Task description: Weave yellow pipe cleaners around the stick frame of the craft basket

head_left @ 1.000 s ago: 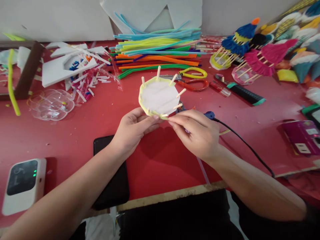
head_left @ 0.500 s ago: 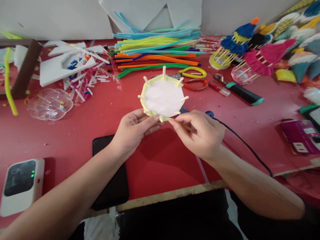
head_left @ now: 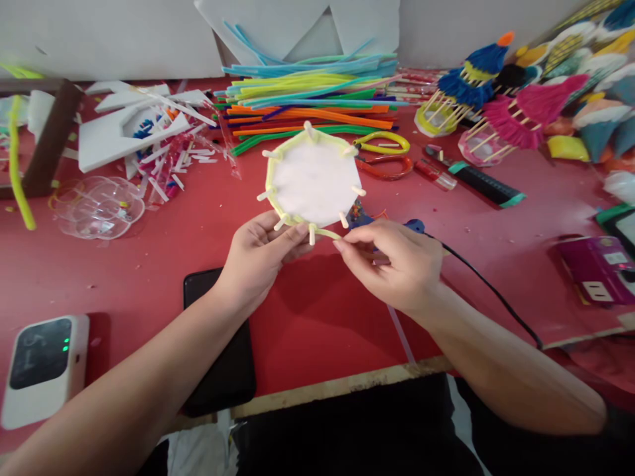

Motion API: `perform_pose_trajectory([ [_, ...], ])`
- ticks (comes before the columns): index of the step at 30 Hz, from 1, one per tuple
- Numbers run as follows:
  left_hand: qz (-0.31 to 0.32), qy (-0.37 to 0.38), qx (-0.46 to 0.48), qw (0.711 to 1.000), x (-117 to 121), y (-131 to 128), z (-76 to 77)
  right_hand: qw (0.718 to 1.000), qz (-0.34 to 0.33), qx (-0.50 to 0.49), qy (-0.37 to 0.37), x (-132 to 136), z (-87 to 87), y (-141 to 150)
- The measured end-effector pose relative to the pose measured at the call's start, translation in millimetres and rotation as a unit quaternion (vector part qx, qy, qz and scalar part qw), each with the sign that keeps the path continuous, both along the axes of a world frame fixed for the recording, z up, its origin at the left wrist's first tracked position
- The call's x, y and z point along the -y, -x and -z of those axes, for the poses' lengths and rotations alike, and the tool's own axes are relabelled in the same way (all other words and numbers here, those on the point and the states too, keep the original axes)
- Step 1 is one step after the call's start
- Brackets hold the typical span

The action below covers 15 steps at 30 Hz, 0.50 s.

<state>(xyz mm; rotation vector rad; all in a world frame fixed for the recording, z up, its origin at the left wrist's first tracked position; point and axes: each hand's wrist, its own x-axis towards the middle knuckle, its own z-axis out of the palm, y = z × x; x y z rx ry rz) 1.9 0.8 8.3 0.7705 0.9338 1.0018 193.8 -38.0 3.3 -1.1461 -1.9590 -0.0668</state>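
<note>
We pinch the disc (head_left: 313, 180) steady in our left hand (head_left: 258, 254); our right hand (head_left: 391, 261) should keep the yellow cleaner (head_left: 327, 233) taut between pinched fingertips, snug around each peg.

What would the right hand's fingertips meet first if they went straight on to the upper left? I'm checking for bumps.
Probably the right hand would meet the loose yellow pipe-cleaner end, then the white foam disc with wooden pegs held by the left hand. Depth is unclear.

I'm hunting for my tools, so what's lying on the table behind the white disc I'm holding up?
Past the white disc lie yellow-handled scissors, a red-handled tool and the pipe cleaner pile. Whatever sits directly behind the disc is covered.
</note>
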Motion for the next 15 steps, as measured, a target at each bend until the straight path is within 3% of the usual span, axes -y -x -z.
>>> perform_pose_trajectory([
  [5, -0.029, 0.018, 0.004, 0.999, -5, 2, 3.7, 0.985, -0.128, -0.007, 0.114, 6, 1.2, 2],
  [9, -0.039, 0.037, 0.007, 0.999, -5, 2, 3.0, 0.971, -0.193, -0.012, 0.142, 3, -5.8, -3],
  [11, -0.045, 0.035, 0.007, 0.998, -5, 2, 2.4, 0.982, -0.133, -0.012, 0.132, -2, -8.4, -16],
  [13, -0.050, 0.033, 0.001, 0.998, -5, 3, 2.6, 0.993, -0.013, 0.022, 0.119, -9, -6.1, -37],
  [15, -0.057, 0.032, -0.002, 0.998, -5, 3, 3.6, 0.984, 0.078, 0.097, 0.124, -15, 1.6, -59],
])
